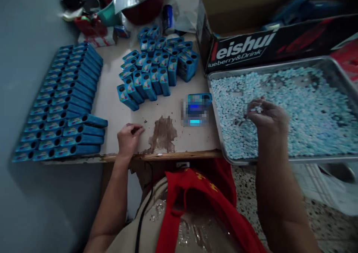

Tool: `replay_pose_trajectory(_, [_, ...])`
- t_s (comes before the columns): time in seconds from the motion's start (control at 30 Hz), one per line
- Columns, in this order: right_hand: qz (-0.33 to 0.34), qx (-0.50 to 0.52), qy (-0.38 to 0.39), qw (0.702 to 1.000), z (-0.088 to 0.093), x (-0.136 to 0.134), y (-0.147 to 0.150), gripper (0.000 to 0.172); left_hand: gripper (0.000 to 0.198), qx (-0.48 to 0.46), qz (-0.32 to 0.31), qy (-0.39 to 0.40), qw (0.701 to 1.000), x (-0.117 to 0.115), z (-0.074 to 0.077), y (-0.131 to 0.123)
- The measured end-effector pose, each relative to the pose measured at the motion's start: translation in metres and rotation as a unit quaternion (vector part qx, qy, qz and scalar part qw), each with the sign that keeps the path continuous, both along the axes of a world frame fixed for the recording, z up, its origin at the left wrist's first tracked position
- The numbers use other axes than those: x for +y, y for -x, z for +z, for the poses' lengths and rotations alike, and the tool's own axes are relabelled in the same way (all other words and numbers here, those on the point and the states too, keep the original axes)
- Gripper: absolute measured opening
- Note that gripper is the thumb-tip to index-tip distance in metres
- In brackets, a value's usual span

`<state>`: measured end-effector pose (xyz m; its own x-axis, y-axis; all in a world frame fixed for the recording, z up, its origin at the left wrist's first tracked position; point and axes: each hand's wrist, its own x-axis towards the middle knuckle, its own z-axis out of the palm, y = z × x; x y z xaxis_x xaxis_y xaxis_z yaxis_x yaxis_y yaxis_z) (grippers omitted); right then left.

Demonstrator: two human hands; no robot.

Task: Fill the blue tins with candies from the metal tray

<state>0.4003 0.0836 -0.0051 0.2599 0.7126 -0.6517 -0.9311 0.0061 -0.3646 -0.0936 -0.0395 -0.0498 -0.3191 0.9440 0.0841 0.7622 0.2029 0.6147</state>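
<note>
My right hand [267,113] is over the metal tray [223,148], its fingers curled around a few small pale mints [256,109]. Light-blue mints like these cover most of the tray floor. On the table, my left hand [130,135] rests near the front edge with fingers bent together; whether anything is in them is hidden. Between the hands lies a single blue box [200,98], partly blurred out. Beyond my left hand stand several upright blue boxes [148,85] in a loose cluster, each with a dark round hole on top.
Tight rows of blue boxes [64,100] line the table's left side. A black carton [240,48] stands behind the tray. At the back are a blue can [168,18], a dark red bowl [144,7] and a teal container [109,12]. The tabletop [184,141] has a peeled brown patch.
</note>
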Motion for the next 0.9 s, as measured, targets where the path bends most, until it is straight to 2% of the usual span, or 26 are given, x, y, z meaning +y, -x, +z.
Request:
replay_pose_trajectory(0.1, [-0.062, 0.177, -0.026, 0.982, -0.002, -0.003, -0.009, 0.031, 0.005, -0.014, 0.011, -0.025, 1.0, -0.001, -0.001, -0.006])
replay_pose_trajectory(0.17, [-0.055, 0.259, -0.048, 0.963, -0.004, -0.002, -0.012, 0.024, 0.008, -0.031, 0.001, -0.044, 0.999, 0.006, 0.007, -0.017])
replay_pose_trajectory(0.23, [-0.006, 0.238, -0.044, 0.97, -0.007, 0.0, -0.011, 0.021, 0.011, -0.041, -0.032, -0.081, 0.995, 0.021, 0.02, -0.035])
replay_pose_trajectory(0.3, [0.033, 0.194, -0.034, 0.98, -0.011, 0.003, -0.011, 0.024, 0.013, -0.042, -0.083, -0.135, 0.986, 0.041, 0.035, -0.061])
replay_pose_trajectory(0.43, [0.046, 0.194, -0.043, 0.979, -0.021, 0.008, -0.015, 0.025, 0.015, -0.068, -0.196, -0.235, 0.95, 0.081, 0.063, -0.119])
replay_pose_trajectory(0.53, [0.055, 0.196, -0.058, 0.977, -0.026, 0.01, -0.021, 0.025, 0.017, -0.098, -0.255, -0.262, 0.926, 0.105, 0.075, -0.153])
replay_pose_trajectory(0.7, [0.091, 0.19, -0.068, 0.975, -0.028, 0.012, -0.022, 0.024, 0.021, -0.108, -0.306, -0.259, 0.91, 0.13, 0.074, -0.189])
replay_pose_trajectory(0.8, [0.107, 0.178, -0.063, 0.976, -0.025, 0.013, -0.018, 0.022, 0.026, -0.093, -0.334, -0.234, 0.908, 0.138, 0.067, -0.196])
replay_pose_trajectory(0.9, [0.112, 0.163, -0.053, 0.979, -0.02, 0.013, -0.015, 0.023, 0.027, -0.049, -0.332, -0.213, 0.918, 0.142, 0.059, -0.195])
